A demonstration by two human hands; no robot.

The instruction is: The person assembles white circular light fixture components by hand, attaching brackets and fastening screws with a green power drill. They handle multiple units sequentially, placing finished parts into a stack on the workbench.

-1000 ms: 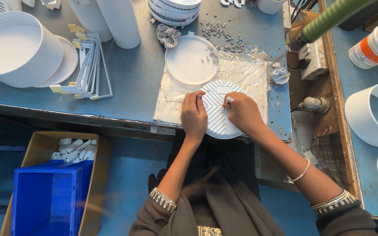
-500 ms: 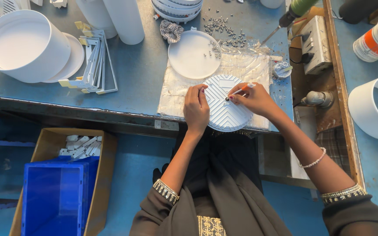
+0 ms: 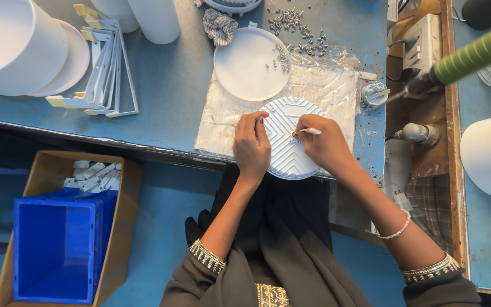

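Observation:
A round white ribbed plate lies at the near edge of the blue bench, on a crinkled clear plastic sheet. My left hand rests on the plate's left rim, fingers curled over it. My right hand pinches a thin white pen-like tool with its tip on the plate's middle. Behind it lies a smooth white disc with a few small screws on it. Loose screws are scattered farther back.
White cylinders and flat white frames stand at the left. A green-handled tool hangs at the right above a wooden strip with a socket box. On the floor, a cardboard box holds a blue crate.
The view has shifted slightly. My right hand has drawn the tool from the plate's right side toward its middle. My left hand stays on the rim.

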